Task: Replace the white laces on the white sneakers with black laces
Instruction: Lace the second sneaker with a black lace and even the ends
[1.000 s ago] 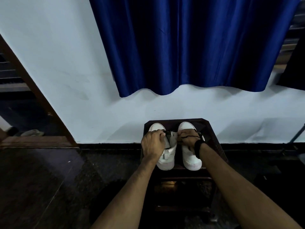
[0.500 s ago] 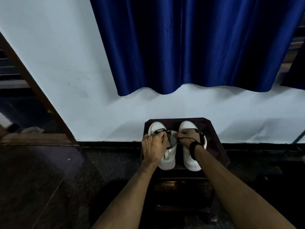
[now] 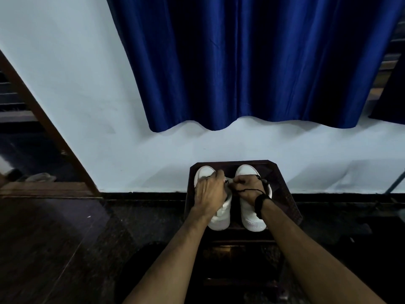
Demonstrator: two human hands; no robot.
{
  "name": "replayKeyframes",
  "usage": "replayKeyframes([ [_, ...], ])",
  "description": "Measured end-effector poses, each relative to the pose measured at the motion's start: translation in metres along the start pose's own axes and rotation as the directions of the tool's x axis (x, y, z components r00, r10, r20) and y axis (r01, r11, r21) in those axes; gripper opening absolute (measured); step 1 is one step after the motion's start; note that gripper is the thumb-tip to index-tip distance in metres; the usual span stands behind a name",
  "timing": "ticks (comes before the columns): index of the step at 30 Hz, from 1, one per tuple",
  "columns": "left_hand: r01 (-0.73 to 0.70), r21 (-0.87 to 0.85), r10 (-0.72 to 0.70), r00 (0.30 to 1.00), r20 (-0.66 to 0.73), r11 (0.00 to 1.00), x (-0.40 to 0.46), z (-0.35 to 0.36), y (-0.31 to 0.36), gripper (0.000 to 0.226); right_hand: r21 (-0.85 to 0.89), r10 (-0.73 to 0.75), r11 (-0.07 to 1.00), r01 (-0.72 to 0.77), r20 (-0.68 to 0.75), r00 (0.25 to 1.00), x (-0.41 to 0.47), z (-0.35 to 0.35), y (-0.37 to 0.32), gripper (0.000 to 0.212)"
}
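Sneakers (image 3: 252, 218) white (black lace (image 3: 248, 190), perhaps)

Seen smooth and matt, like leather or a synthetic: white sneakers (image 3: 219, 218). Looked dark, carved wood: stool (image 3: 285, 194) beneath. Hung at twelve o'clock with a satin sheen: blue cloth curtain (image 3: 252, 62). Appeared matt and painted: wall (image 3: 76, 84). Polished, speckled stone: floor (image 3: 142, 227).

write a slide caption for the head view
Both hands thread a black lace on white sneakers atop a dark stool.
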State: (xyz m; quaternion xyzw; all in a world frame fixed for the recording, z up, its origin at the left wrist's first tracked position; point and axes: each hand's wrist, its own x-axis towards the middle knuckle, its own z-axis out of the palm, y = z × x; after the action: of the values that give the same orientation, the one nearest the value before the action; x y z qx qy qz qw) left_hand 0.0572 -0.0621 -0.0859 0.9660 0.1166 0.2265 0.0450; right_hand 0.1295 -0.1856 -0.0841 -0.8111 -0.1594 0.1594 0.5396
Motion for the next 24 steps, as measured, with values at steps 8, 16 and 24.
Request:
replayKeyframes([
  [8,0.056,-0.150,-0.048,0.997,0.054,0.987,-0.005,-0.004,-0.003,0.019,0.047,0.031,0.998,-0.030,-0.012,0.999,0.007,0.006,0.009,0.008],
  [16,0.107,-0.116,-0.098,0.992,0.081,0.988,-0.004,-0.009,0.001,0.013,-0.002,0.027,1.000,-0.027,-0.067,0.997,0.004,0.008,0.005,0.015],
  [24,0.195,-0.117,-0.173,0.968,0.179,0.974,0.011,-0.015,0.008,0.016,-0.023,-0.033,0.999,0.031,-0.062,0.998,0.001,0.008,0.006,0.019],
])
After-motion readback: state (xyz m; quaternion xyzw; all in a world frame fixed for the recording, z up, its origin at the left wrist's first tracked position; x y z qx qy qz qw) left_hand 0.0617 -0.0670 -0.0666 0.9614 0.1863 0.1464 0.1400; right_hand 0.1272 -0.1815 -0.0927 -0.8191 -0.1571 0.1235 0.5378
